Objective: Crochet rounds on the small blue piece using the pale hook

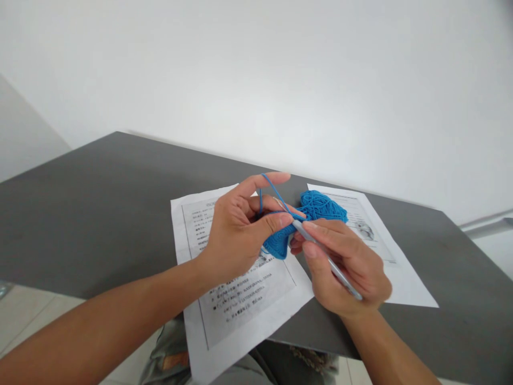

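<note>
My left hand pinches a small blue crocheted piece between thumb and fingers. A strand of blue yarn loops over its raised index finger. My right hand grips a silver crochet hook like a pencil. The hook's tip reaches into the crocheted piece beside my left thumb. A loose bundle of blue yarn lies on the table just behind both hands.
Two printed paper sheets lie on the dark grey table, one under my hands and overhanging the near edge, the other to the right. A white wall stands behind. My lap shows below the table edge.
</note>
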`<state>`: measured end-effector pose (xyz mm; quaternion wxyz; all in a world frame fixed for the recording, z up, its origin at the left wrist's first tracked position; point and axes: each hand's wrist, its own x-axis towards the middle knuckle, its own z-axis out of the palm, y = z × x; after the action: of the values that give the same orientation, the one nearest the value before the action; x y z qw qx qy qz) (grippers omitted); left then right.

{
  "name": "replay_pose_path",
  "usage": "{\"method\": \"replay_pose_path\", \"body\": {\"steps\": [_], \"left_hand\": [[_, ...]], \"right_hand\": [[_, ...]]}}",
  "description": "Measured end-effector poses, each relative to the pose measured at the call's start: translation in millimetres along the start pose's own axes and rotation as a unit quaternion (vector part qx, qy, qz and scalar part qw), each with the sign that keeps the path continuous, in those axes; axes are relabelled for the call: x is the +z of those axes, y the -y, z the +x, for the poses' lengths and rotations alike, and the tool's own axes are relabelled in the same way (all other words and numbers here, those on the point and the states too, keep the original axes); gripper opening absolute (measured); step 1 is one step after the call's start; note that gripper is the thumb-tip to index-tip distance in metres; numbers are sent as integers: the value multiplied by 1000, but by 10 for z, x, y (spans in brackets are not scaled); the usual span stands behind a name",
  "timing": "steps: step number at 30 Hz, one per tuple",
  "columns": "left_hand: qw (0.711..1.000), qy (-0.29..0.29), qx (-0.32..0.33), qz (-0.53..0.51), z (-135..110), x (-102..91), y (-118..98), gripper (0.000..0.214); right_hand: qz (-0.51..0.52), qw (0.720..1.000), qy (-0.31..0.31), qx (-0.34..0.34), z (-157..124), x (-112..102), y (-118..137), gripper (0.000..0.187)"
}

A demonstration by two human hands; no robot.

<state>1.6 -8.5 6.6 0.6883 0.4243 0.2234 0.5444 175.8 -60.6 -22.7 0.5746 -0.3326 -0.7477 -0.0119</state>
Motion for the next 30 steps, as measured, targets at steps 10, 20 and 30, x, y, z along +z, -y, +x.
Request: {"method": "replay_pose_path", "body": {"steps": [10,20,30], "left_hand": [[994,69,-52,-72,51,-95,-90,73],[999,29,4,-18,37,-84,-51,79],[996,65,-49,-40,55,-120,-130,72]], "right_hand": [[-187,973,35,-128,-1,-21,134,58],[-200,975,38,-86,9,-34,125,39],[-210,963,34,-163,-39,17,98,56]]}}
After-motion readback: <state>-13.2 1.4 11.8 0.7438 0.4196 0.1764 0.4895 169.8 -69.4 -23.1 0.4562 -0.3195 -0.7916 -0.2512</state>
